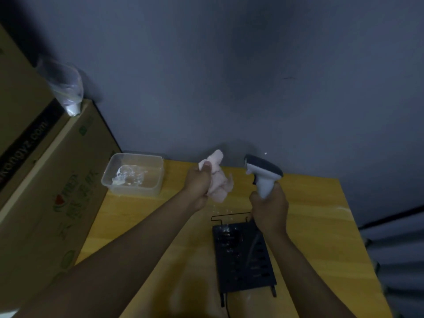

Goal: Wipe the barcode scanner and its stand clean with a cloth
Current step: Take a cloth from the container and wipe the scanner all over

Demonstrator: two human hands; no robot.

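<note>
While the left hand (199,182) clutches a dripping cloth (219,182) and the right hand (269,206) grips the scanner (263,175), water could seep inside, judging by droplets on the stand (243,258).

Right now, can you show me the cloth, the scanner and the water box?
pink cloth (218,182), head view, bunched middle.
barcode scanner (263,171), head view, its head.
clear water container (135,190), head view, front wall.

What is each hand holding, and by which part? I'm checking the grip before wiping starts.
Left hand grips the bunched pink cloth at its side; right hand holds the barcode scanner by its handle's lower end.
</note>
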